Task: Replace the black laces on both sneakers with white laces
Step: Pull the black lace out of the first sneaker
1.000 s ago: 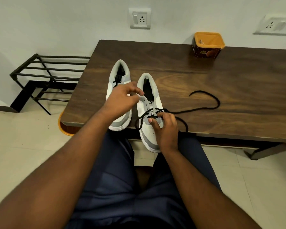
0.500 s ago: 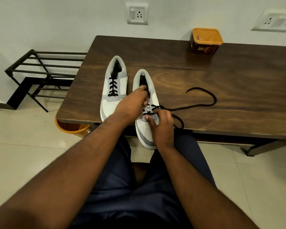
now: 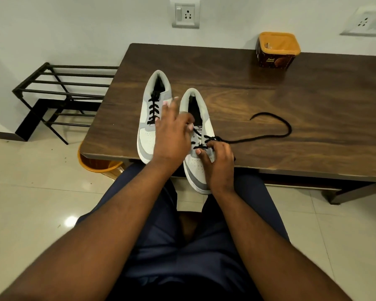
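Wooden table (image 3: pixel 313 101), near edge: my right hand (image 3: pixel 220 164) pinches the black lace (image 3: pixel 269 136) at the right sneaker (image 3: pixel 201 135) to unthread it, left hand (image 3: pixel 172 135), fingers loosely spread, hovering w/o grip above the still-laced left sneaker (image 3: pixel 149 118).

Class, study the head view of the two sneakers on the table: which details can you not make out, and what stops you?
- Right sneaker lower eyelets: covered by right hand.
- Left hand fingers: motion-blurred, grip unclear.
- Left sneaker toe: partly behind that hand.
- Tub contents: too small; no white laces visible anywhere.
- Black lace near end: hidden behind the right hand.
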{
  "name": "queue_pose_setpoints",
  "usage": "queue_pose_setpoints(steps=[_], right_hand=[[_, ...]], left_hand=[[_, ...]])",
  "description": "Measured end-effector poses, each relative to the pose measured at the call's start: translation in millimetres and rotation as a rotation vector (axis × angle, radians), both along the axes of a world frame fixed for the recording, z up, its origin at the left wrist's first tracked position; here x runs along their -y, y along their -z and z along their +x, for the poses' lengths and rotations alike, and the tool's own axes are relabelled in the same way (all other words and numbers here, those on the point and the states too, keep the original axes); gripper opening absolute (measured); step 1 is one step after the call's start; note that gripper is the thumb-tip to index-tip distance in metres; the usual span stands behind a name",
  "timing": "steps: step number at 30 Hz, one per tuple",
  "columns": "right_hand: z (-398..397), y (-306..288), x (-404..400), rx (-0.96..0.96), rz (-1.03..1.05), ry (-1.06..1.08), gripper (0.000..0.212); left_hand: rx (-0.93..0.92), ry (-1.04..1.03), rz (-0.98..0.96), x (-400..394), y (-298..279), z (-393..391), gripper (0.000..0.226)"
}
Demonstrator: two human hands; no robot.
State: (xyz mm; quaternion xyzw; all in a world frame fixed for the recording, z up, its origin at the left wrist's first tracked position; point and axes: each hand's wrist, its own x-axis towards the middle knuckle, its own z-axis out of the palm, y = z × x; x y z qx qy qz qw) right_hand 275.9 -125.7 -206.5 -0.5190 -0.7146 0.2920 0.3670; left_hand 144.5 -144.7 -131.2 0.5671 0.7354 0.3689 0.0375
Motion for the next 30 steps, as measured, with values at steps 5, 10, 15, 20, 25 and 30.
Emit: queue_pose_setpoints(steps=[5,10,15,20,25,30], right_hand=[[0,-1,1,-0.022,-0.019,-0.007,0.038],[2,-2,1,-0.008,0.005,-0.014,0.039],[0,-1,0,-0.042,-0.010,0.002,0.037],[-2,-4,-1,-0.038,-0.026,0.017,0.035],[-2,-4,0,-0.027,-0.025,0.012,0.038],[-1,-4,0,-0.014,-0.017,0.006,0.039]], left_hand=[[-0.415,0.087,-0.496,-21,-5,10,0.027],[0.054,0.124,-0.281,-20,3,7,0.007],[0.585,-0.183,0.236,-4,-8,3,0.015],[0.861,-0.664,0.525,6,-27,-29,0.011],[0.335,-0.503,0.063,10,-21,-20,0.045],[-0.143,-0.019,-0.363,-8,-12,7,0.023]])
